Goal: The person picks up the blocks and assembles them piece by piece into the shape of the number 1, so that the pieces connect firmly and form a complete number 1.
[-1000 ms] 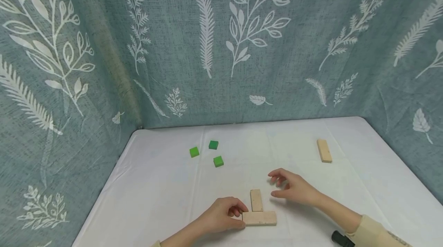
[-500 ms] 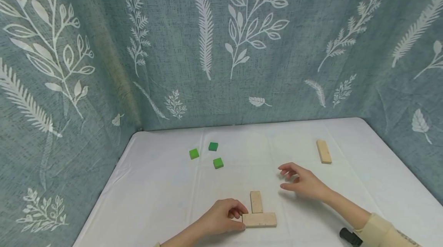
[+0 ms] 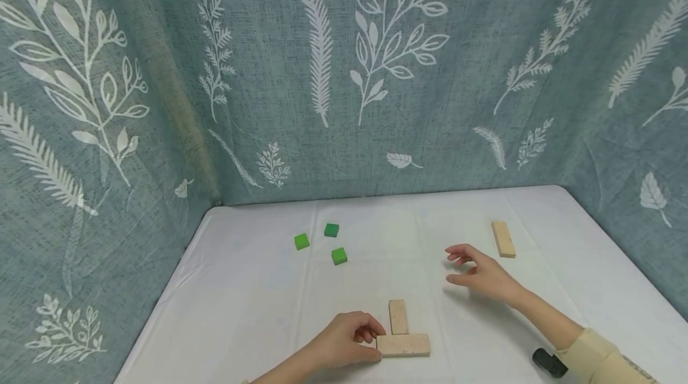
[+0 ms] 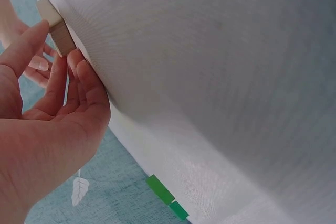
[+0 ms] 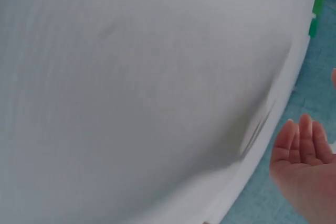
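My left hand [image 3: 349, 339] pinches the left end of a pale wooden block [image 3: 403, 345] lying crosswise on the table. In the left wrist view the thumb is on one side of that wooden block [image 4: 55, 27] and the fingertips are on the other. A second wooden block [image 3: 398, 317] stands lengthwise against its far long side, the two forming an upside-down T. Over the table to the right, my right hand [image 3: 486, 273] is held with loosely bent fingers apart from the thumb, nothing between them. Beyond it lies a third wooden block [image 3: 503, 239].
Three small green blocks lie toward the back left: a dark green one [image 3: 331, 230] and two lighter ones, the left light green block [image 3: 301, 241] and the nearer light green block [image 3: 339, 256]. A patterned curtain [image 3: 344, 73] borders the white table [image 3: 247, 288].
My right hand has moved right and away from me, off from the two joined blocks toward the far right block. The left hand keeps its hold on the crosswise block.
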`<action>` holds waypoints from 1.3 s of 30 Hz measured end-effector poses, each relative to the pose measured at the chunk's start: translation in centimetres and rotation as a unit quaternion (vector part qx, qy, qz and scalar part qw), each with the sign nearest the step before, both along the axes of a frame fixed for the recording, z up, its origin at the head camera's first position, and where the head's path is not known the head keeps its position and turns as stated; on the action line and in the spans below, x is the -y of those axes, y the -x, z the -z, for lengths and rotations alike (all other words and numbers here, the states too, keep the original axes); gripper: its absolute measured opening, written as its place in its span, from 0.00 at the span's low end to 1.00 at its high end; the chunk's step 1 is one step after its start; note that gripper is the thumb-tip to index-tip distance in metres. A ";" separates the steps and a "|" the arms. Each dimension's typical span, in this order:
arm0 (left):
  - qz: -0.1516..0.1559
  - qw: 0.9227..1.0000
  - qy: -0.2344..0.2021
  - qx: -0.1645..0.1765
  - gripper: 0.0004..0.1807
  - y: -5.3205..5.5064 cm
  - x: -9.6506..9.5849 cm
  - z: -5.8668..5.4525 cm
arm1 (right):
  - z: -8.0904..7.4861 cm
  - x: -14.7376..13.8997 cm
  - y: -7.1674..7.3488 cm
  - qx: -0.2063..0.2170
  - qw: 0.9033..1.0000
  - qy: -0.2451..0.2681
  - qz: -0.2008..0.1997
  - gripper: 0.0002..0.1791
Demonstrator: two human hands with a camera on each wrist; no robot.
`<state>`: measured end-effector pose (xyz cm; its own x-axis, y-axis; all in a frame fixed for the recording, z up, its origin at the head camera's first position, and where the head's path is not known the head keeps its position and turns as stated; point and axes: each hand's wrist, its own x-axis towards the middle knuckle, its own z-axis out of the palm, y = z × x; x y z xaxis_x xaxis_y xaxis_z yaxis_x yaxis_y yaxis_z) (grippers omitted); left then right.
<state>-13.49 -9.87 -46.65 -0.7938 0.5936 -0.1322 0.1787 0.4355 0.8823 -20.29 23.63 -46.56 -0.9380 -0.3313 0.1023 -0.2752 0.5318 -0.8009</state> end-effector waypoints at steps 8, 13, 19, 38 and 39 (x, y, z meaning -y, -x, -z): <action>0.004 1.000 -0.009 -0.004 0.13 -0.1 0.0 0.0 | -0.2 -1.0 0.6 -0.012 1.000 0.007 0.007 0.30; 0.004 1.000 -0.013 -0.004 0.13 -0.1 0.0 0.0 | -0.4 -1.7 1.2 -0.008 1.000 0.004 0.017 0.30; 0.001 1.000 -0.014 0.001 0.12 -0.1 0.0 0.0 | -0.4 -2.9 2.0 0.001 0.999 -0.010 0.035 0.32; -0.003 1.000 -0.015 0.002 0.12 -0.1 0.0 0.0 | -0.6 -5.9 3.9 0.006 0.998 -0.013 0.063 0.37; -0.003 1.000 -0.015 0.002 0.12 -0.1 0.0 0.0 | -0.5 -6.1 4.0 0.007 0.998 -0.015 0.065 0.37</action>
<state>-13.36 -9.85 -46.68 -0.7968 0.5927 -0.1176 0.1731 0.4103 0.8954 -24.34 29.68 -46.04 -0.9746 -0.2091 0.0804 -0.1908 0.5869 -0.7868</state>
